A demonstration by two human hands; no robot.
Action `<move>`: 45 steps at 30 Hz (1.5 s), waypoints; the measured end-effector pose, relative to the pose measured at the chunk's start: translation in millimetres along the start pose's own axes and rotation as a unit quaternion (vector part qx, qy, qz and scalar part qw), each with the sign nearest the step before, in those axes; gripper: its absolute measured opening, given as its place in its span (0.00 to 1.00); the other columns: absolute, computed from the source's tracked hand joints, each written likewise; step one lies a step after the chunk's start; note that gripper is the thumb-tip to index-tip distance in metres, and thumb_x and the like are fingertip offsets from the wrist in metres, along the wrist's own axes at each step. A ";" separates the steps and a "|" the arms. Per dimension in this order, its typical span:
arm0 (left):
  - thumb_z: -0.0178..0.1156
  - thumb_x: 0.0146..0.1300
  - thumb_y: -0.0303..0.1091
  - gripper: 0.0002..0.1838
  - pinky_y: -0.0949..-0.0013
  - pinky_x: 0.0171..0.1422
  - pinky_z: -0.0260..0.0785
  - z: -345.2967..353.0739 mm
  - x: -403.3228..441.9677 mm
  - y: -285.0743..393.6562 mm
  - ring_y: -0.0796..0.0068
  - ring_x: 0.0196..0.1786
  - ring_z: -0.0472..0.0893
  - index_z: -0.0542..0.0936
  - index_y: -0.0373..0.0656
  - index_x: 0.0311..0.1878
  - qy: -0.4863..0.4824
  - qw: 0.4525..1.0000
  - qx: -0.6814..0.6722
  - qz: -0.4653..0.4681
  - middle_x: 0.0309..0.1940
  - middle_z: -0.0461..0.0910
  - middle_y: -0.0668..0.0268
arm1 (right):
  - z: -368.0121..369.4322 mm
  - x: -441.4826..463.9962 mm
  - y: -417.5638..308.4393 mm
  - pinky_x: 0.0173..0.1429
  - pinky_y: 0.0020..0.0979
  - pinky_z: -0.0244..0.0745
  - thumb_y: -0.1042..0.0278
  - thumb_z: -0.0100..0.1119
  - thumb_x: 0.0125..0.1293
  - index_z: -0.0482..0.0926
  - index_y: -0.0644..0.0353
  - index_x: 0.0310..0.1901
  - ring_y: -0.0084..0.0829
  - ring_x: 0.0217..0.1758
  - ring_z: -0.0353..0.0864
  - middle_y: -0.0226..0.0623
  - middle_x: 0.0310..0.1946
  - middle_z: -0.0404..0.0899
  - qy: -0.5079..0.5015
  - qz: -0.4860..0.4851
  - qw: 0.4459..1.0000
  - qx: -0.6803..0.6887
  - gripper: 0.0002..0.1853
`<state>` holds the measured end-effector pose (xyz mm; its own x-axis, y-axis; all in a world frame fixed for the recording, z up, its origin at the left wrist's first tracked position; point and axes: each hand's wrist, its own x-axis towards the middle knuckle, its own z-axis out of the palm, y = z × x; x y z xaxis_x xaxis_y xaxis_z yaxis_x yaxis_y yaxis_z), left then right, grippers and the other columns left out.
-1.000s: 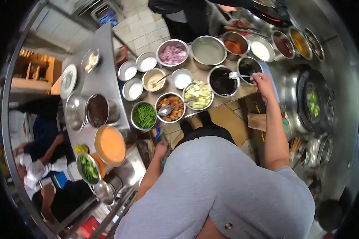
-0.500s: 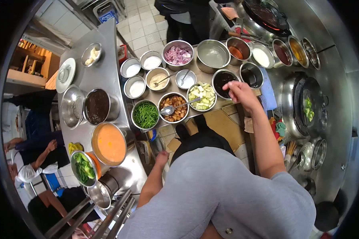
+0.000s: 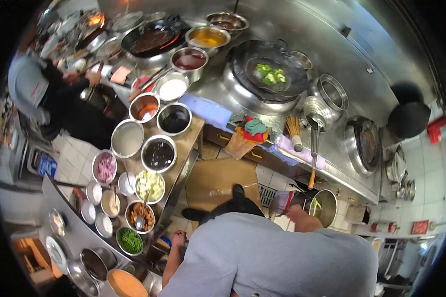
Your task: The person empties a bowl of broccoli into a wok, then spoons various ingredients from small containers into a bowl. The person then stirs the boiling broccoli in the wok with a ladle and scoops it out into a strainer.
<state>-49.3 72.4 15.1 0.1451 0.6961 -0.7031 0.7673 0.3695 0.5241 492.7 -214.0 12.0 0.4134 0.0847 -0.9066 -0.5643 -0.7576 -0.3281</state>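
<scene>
My right hand [image 3: 297, 214] hangs low at the right, beside a steel pot [image 3: 327, 205]; its fingers are smeared by motion. Above it lies a ladle's wooden handle [image 3: 312, 178], apart from the hand. My left hand [image 3: 179, 238] is held low near the side table, fingers curled, with nothing clear in them. Closest to it are a bowl of cut green vegetables [image 3: 130, 241] and a bowl of brown chunks [image 3: 135, 210] with a spoon in it. A wok [image 3: 252, 74] holding green pieces [image 3: 270, 74] sits on the stove.
Bowls of dark liquid [image 3: 158, 154], chopped pale vegetable [image 3: 150, 184] and sliced onion [image 3: 104, 168] crowd the side table. A bamboo brush [image 3: 293, 129] and folded cloths [image 3: 255, 126] lie along the stove edge. A co-worker [image 3: 67, 94] stands at the upper left. Cardboard [image 3: 218, 183] covers the floor.
The view has turned right toward the stove. My right hand has left the dark liquid bowls and dropped beside the pot. The spoon it held earlier is not visible in it now.
</scene>
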 end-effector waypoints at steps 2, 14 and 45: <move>0.54 0.54 0.37 0.09 0.67 0.35 0.69 1.0 29.0 -7.5 0.71 0.28 0.78 0.79 0.41 0.31 -0.019 1.000 -0.023 -0.010 0.24 0.79 0.61 | -14.8 -43.6 -32.7 0.32 0.38 0.67 0.51 0.44 0.63 0.70 0.51 0.32 0.31 0.29 0.71 0.30 0.25 0.71 0.127 0.021 0.939 0.319 0.13; 0.56 0.58 0.37 0.10 0.74 0.27 0.64 89.0 63.8 179.2 0.78 0.22 0.73 0.76 0.39 0.32 -0.055 0.990 -0.070 0.109 0.20 0.75 0.67 | -125.0 -163.8 -340.3 0.17 0.22 0.63 0.65 0.46 0.65 0.69 0.57 0.39 0.18 0.14 0.64 0.26 0.17 0.67 -0.245 -0.387 0.774 0.437 0.07; 0.54 0.60 0.38 0.10 0.71 0.25 0.65 124.4 37.8 187.0 0.77 0.22 0.74 0.74 0.40 0.32 -0.083 0.991 -0.025 0.103 0.21 0.75 0.66 | -181.5 -154.5 -376.4 0.15 0.23 0.62 0.72 0.46 0.63 0.63 0.58 0.43 0.20 0.13 0.64 0.28 0.18 0.65 -0.052 -0.515 0.787 0.336 0.08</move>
<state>177.4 91.3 26.7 0.3994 0.6506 -0.6459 0.6796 0.2627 0.6849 770.9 -59.4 323.7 0.8577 0.5090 -0.0722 -0.2324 0.2586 -0.9376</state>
